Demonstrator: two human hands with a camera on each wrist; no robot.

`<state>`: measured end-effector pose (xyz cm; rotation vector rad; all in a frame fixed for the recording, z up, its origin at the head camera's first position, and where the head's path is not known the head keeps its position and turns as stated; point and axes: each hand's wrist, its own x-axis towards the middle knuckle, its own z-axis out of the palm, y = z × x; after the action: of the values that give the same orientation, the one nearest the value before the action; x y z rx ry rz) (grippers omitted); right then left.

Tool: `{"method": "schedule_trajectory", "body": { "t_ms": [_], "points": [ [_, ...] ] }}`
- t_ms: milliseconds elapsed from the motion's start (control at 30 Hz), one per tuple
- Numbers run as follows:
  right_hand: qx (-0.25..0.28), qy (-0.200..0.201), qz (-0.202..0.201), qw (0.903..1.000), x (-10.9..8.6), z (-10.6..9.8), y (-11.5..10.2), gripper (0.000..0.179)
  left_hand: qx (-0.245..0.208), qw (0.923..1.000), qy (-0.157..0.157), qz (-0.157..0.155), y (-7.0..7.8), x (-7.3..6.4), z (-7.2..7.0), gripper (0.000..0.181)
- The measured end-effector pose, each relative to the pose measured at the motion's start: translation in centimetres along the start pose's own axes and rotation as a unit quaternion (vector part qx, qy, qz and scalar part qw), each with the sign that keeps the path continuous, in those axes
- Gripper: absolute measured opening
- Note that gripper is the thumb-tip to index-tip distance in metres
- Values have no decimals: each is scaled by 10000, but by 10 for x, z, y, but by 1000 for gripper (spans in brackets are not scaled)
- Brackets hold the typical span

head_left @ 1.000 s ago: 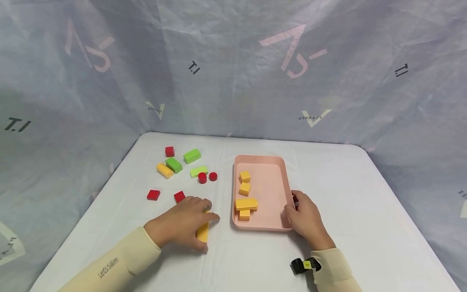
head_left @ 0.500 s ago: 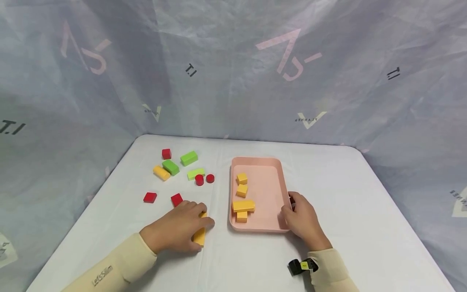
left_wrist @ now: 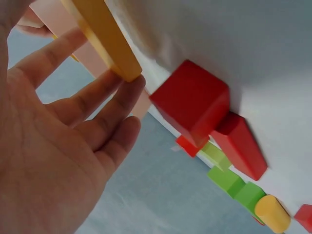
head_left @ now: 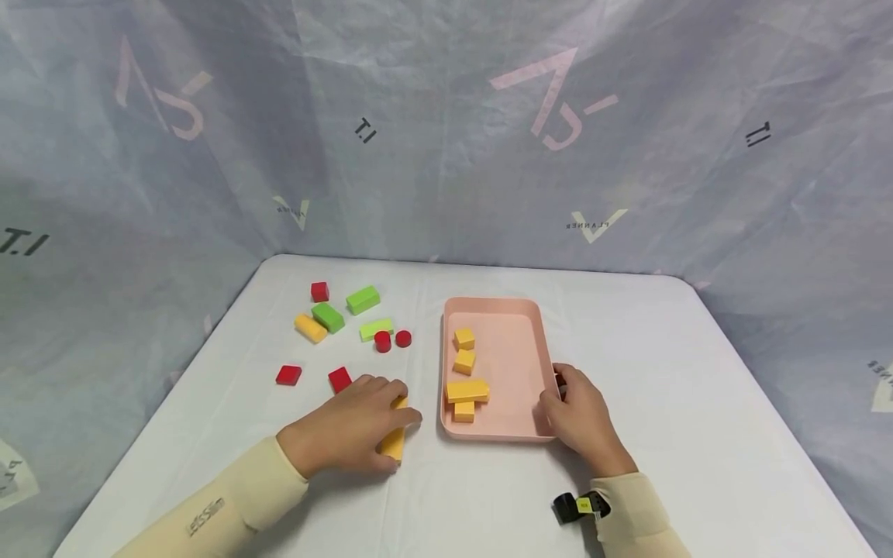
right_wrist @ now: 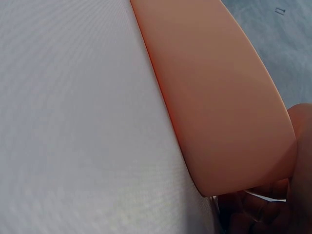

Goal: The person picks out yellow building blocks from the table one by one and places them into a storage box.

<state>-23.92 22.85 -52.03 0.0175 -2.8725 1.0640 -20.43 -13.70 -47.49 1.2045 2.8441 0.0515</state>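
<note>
My left hand (head_left: 352, 426) pinches a long yellow block (head_left: 394, 442) between thumb and fingertips, left of the pink tray (head_left: 512, 364). In the left wrist view the yellow block (left_wrist: 105, 39) slants along the fingertips. A red block (left_wrist: 190, 100) sits close beyond those fingers, with a second red block (left_wrist: 241, 146) behind it. On the other side my right hand (head_left: 582, 415) grips the tray's near right rim, thumb on the inside; its other fingers are partly hidden. Several yellow blocks (head_left: 468, 390) lie along the tray's left side.
Beyond the left hand lie green blocks (head_left: 363, 300), red discs (head_left: 403, 338), a yellow cylinder (head_left: 310, 328), a red cube (head_left: 319, 291) and flat red pieces (head_left: 289, 375). A grey printed cloth (head_left: 432, 139) hangs behind the white table (head_left: 649, 333).
My left hand has closed around the yellow block and shifted slightly right with it, nearer the tray. The right hand keeps its grip on the tray. The head view sways a little.
</note>
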Motion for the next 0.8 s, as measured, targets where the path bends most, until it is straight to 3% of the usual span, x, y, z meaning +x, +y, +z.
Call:
{"method": "schedule_trajectory", "body": {
  "t_ms": [133,533,800],
  "points": [
    [-21,0,15,10000,0,0,1,52,105,9997,201,72,5,8,-5,58],
    [0,-39,3,10000,0,-1,1,52,483,9906,1251,256,20,34,-18,69],
    [37,-26,-26,10000,0,0,1,51,550,9850,1581,410,29,48,-21,72]
  ]
}}
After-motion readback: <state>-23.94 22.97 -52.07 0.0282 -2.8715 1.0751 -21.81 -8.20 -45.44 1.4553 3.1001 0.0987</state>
